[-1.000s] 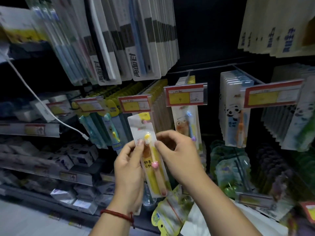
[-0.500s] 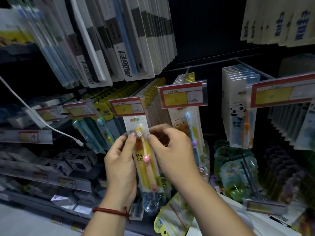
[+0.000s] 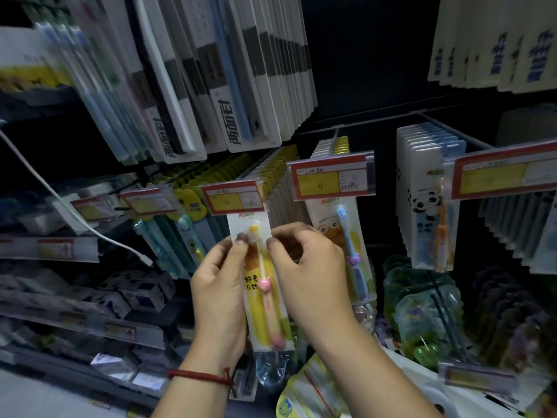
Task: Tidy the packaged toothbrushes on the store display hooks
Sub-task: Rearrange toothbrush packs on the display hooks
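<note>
Upright, yellow-backed toothbrush pack (image 3: 261,285), pink handle, pinched by both hands (image 3: 265,285)

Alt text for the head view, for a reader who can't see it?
The left hand and right hand pinch a yellow-backed clear pack holding a pink toothbrush, its top just below a red-and-yellow price tag. Rows of other packaged toothbrushes hang around it.

Yellow toothbrush pack (image 3: 256,315), pink brush inside, upright, its top tucked just under a price tag (image 3: 232,197); hooked or not, hard to tell. Blue-brush pack (image 3: 352,236) hangs just beside, to its right.
</note>
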The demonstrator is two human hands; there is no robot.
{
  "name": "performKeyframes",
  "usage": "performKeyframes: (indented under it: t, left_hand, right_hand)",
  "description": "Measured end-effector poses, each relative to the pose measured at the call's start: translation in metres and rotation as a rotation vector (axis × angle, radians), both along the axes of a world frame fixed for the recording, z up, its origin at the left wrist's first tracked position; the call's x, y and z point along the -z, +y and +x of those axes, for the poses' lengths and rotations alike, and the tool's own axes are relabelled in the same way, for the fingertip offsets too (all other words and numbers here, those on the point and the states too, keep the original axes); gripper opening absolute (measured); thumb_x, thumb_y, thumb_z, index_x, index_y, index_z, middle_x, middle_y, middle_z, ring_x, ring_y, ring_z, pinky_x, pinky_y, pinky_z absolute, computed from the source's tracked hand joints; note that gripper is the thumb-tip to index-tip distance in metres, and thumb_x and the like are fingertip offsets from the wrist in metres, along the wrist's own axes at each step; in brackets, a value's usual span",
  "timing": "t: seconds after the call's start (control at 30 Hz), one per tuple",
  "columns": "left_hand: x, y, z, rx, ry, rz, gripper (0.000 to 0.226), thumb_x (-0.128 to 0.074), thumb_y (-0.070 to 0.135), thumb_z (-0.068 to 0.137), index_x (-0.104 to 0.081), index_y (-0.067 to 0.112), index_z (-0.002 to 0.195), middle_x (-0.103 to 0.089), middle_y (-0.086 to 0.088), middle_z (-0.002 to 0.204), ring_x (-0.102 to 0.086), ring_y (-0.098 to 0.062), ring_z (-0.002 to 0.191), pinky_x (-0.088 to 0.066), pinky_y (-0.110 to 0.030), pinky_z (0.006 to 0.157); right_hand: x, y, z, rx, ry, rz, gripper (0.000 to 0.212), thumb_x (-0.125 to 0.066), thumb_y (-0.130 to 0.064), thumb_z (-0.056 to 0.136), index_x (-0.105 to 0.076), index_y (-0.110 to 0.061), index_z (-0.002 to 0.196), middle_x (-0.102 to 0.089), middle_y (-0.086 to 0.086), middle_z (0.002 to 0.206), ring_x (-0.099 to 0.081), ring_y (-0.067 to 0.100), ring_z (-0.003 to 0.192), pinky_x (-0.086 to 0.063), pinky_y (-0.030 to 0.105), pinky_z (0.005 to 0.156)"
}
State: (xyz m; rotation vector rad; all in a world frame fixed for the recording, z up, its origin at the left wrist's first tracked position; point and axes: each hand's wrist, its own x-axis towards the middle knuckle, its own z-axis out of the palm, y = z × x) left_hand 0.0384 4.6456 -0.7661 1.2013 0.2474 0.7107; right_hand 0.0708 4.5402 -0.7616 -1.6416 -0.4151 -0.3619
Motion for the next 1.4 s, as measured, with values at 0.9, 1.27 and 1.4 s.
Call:
performKeyframes:
  t: [0.9, 1.27, 1.4]
  left_hand:
    - [0.022, 0.009, -0.004, -0.135, 0.111, 0.290, 0.009, -0.071, 0.022, 0.095, -0.074, 0.024, 0.103, -0.080, 0.009, 0.093, -0.075, -0.007, 0.088, -0.055, -0.024, 0.074]
    - [0.030, 0.026, -0.030, -0.211, 0.175, 0.615, 0.021, -0.069, 0.033, 0.096, -0.067, 0.031, 0.117, -0.071, 0.014, 0.112, -0.066, 0.003, 0.104, -0.052, -0.011, 0.086]
    - [0.033, 0.040, -0.052, -0.227, 0.268, 0.787, 0.036, -0.069, 0.040, 0.095, -0.061, 0.033, 0.129, -0.061, 0.016, 0.126, -0.057, -0.005, 0.121, -0.048, -0.029, 0.104]
  right_hand:
    - [0.014, -0.001, -0.008, 0.017, 0.036, -0.203, 0.016, -0.064, -0.032, 0.096, -0.064, -0.031, 0.112, -0.068, -0.014, 0.101, -0.065, 0.000, 0.089, -0.058, 0.024, 0.080]
    - [-0.002, -0.018, -0.025, 0.034, -0.038, -0.422, 0.044, -0.062, -0.031, 0.098, -0.055, -0.024, 0.141, -0.063, -0.005, 0.131, -0.057, 0.011, 0.120, -0.045, 0.023, 0.103]
    - [-0.009, -0.029, -0.043, 0.077, -0.159, -0.591, 0.049, -0.061, -0.034, 0.098, -0.049, -0.025, 0.145, -0.056, -0.009, 0.137, -0.051, 0.010, 0.128, -0.044, 0.027, 0.105]
